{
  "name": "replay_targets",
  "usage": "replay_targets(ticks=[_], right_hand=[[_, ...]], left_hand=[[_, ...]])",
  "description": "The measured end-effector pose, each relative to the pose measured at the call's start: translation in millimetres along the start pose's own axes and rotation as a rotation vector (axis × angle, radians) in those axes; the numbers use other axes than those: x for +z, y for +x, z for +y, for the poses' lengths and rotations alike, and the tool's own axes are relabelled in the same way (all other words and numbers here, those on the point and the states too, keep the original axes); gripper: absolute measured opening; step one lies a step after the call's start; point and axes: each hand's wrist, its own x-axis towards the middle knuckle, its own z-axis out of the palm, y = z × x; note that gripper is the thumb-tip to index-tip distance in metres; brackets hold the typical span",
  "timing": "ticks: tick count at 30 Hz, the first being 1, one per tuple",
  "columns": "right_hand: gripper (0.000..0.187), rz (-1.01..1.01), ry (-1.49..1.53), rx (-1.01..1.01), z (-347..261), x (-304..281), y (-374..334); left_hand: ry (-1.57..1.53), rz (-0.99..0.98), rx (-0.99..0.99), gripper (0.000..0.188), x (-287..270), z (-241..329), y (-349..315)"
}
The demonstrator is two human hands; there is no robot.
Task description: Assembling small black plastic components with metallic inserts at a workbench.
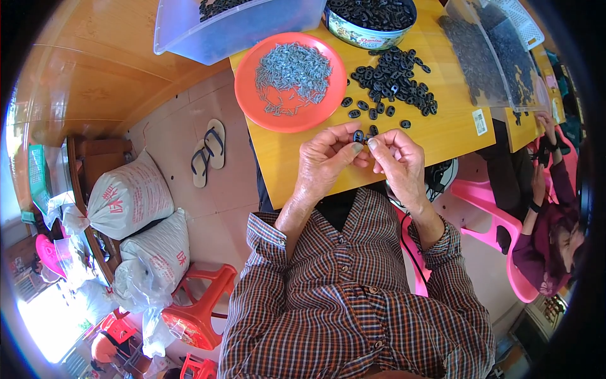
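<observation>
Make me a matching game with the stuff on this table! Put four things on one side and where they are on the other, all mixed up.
Things:
1. small black ring
2. grey metal pieces
3. loose heap of black rings
4. round tin

Places:
A. on the orange plate
B. at the far edge of the yellow table, full of black rings
C. pinched between the left hand and right hand
D. spread on the tabletop, right of the plate

Pairs: 1-C, 2-A, 3-D, 4-B
</observation>
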Motion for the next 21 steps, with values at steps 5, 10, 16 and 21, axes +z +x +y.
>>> replay_targets(ticks=[5, 10, 16, 21], right_hand=[[0.012, -0.012, -0.017, 0.017, -1.1, -0.8, 0.2], [0.012, -0.015, -0.013, 0.006, -1.6, 0.0, 0.1], [0.012, -0.025, -0.036, 0.018, -0.8, -1.8, 0.1], [0.011, -0.032, -0.071, 0.035, -3.2, -2.4, -0.8]], left_hand=[[0.002, -0.020, -0.008, 0.031, -0.5, 1.4, -0.5], [0.023, -0.029, 0.009, 0.030, -2.9, -0.8, -0.9], [0.038, -0.041, 0.009, 0.030, -4.0, -0.6, -1.2], [0.054, -0.050, 0.008, 0.030, -5.2, -0.2, -2.0]])
